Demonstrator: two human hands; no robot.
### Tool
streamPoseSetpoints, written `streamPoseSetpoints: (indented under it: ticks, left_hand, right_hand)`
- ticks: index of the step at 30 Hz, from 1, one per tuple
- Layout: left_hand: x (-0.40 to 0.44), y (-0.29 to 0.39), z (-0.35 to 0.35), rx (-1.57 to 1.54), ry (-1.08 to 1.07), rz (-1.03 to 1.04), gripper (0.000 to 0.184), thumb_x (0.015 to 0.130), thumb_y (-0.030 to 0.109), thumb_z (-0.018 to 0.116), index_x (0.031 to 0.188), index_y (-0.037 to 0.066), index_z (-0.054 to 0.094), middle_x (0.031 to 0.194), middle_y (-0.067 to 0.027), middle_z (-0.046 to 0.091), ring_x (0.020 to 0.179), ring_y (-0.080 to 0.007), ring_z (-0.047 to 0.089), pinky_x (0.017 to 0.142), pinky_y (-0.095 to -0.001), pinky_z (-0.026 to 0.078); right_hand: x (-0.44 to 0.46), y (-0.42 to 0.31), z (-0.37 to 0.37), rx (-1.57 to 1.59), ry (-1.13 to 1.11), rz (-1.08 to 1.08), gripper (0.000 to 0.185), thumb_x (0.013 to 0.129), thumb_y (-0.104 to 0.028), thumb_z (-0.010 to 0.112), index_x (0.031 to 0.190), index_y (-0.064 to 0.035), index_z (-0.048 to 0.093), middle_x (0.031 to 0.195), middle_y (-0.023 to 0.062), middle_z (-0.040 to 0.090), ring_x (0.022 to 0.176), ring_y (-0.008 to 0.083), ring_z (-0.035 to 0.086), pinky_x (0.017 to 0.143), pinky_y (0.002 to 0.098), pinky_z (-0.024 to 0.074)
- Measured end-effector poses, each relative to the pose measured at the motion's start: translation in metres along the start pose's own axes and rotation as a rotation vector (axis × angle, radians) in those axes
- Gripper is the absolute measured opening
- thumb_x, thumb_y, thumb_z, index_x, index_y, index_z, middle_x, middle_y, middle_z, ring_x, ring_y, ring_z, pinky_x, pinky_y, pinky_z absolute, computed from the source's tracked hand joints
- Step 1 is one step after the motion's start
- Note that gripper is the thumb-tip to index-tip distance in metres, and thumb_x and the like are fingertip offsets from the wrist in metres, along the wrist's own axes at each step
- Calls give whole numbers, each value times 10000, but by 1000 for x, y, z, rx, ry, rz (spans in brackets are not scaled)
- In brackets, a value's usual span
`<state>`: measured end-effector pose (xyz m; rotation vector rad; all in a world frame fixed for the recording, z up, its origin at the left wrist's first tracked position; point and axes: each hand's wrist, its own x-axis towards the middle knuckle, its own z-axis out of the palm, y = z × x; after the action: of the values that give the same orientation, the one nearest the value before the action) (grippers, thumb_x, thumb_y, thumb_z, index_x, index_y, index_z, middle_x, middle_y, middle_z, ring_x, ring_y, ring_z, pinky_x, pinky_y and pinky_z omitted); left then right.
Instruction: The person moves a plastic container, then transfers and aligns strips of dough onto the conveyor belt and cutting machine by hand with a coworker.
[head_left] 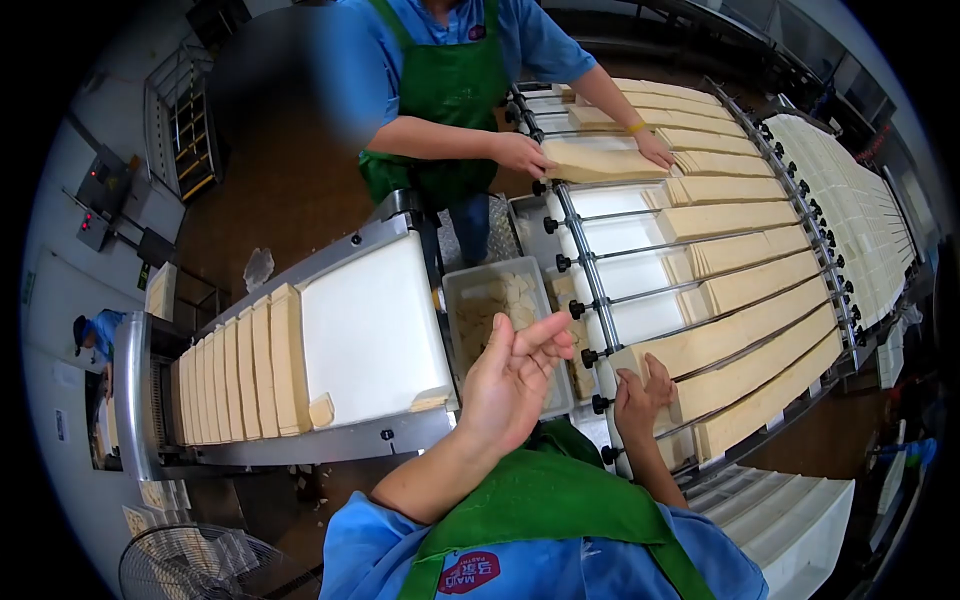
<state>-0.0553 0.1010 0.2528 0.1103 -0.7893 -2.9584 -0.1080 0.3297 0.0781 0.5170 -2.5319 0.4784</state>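
Observation:
My left hand [512, 385] is raised palm up above the grey bin [549, 300], fingers apart and slightly curled, with nothing in it. My right hand [643, 398] rests at the near end of a stack of pale dough strips [740, 318] on the slatted conveyor, its fingers bent against the dough. Several similar strips lie side by side in lanes between metal rods. Across the conveyor, a co-worker's two hands hold another dough strip [605, 162] by its ends.
A white belt [370, 330] on the left carries a row of upright dough slabs [288, 360] and small scraps. Scraps also lie in the grey bin. Black knobs line the conveyor's metal rail [590, 265]. White trays [790, 520] stand at lower right, a fan [205, 565] at lower left.

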Motion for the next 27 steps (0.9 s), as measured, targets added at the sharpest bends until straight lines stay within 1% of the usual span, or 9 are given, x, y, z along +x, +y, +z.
streamPoseSetpoints:
  ticks: [3,4,5,6,7,10,14,18,27]
  left_hand:
    - [2,-6,12,121,52,-2,533,1023,374,317,1170,-66,578,997,-117,625,966,-205,549,946,-343,418]
    - [6,-10,11,519,35,-12,375,1001,247,418,1160,-49,584,1029,-117,629,996,-201,549,955,-337,412]
    - [1,-13,23,410,-94,-149,257,940,115,531,1156,-8,596,1072,-108,622,1041,-206,544,978,-331,392]
    - [7,-14,35,507,-584,99,293,882,53,598,1173,23,595,1101,-99,607,1062,-229,545,986,-331,381]
    - [-1,-15,55,551,-825,188,315,849,73,632,1161,41,603,1101,-91,590,1054,-170,554,937,-325,403]
    - [-23,-11,98,430,-1104,149,277,851,80,632,1124,43,607,1077,-84,594,1036,-166,557,930,-317,407]
    - [-38,1,109,419,-1145,147,227,854,90,633,1075,45,613,1045,-74,600,1012,-161,560,921,-307,412]
    - [-42,6,111,420,-1155,137,178,856,99,634,1025,47,618,1013,-64,606,988,-155,564,912,-297,417]
    - [-42,13,114,408,-1158,101,87,862,121,636,914,51,631,942,-43,619,933,-143,572,891,-274,428]
  right_hand:
    - [-3,7,7,-45,3,-12,169,770,-125,643,924,-190,671,1249,141,512,1186,313,433,965,483,253]
    - [-7,14,19,-77,20,-28,181,765,-121,650,933,-184,670,1243,153,520,1177,323,441,964,485,263]
    - [-15,24,31,67,88,39,196,763,-109,648,948,-172,667,1253,167,518,1184,333,437,971,493,262]
    - [-16,25,32,105,74,44,204,771,-99,639,964,-161,663,1268,176,513,1192,341,433,978,501,259]
    - [-17,25,32,143,60,49,212,778,-90,630,980,-149,659,1282,186,507,1201,349,430,985,509,256]
    - [-11,27,25,2,-9,-11,200,832,-81,577,1008,-135,654,1319,202,485,1234,361,420,1010,521,230]
    - [-7,27,29,63,48,-64,201,844,-77,566,1020,-125,653,1342,199,466,1254,349,411,1032,522,199]
    - [-6,22,24,24,18,9,192,865,-92,548,1020,-132,655,1375,165,442,1273,334,390,1031,535,190]
    - [-9,25,28,45,60,10,158,847,-123,590,980,-118,677,1372,167,452,1257,320,405,1031,509,200]
